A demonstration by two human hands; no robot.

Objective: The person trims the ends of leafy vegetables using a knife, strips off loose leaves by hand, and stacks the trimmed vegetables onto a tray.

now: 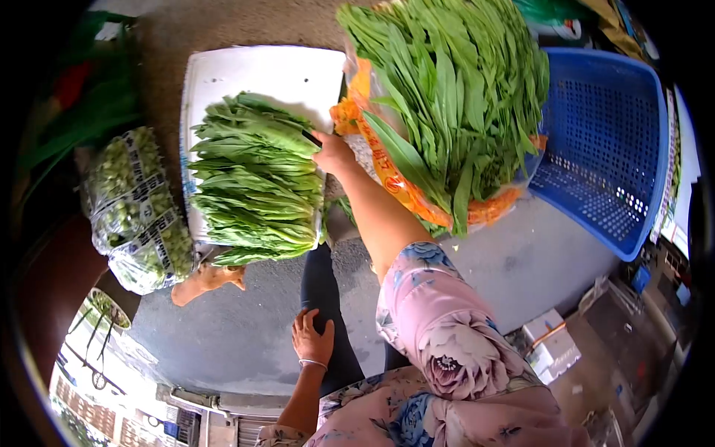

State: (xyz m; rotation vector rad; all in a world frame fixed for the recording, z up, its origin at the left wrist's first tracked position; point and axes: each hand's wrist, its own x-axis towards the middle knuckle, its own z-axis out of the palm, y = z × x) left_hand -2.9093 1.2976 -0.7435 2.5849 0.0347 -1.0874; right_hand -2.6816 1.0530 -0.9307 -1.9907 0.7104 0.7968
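Leafy greens point(253, 182) on a white board point(261, 71), stem ends point(314, 212) rightward.
The greens cover the board's near part to its right edge; light pressure and squared stem ends should suit them. The left hand point(312, 343) lies on the thigh point(342, 361), fingers loosely spread; the right arm point(376, 216) reaches forward, the right hand point(334, 154) curled at that edge by a dark sliver point(311, 139); I can't tell what it pinches.

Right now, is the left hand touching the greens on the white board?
Apart: the head view shows trouser leg between the left hand and those greens.
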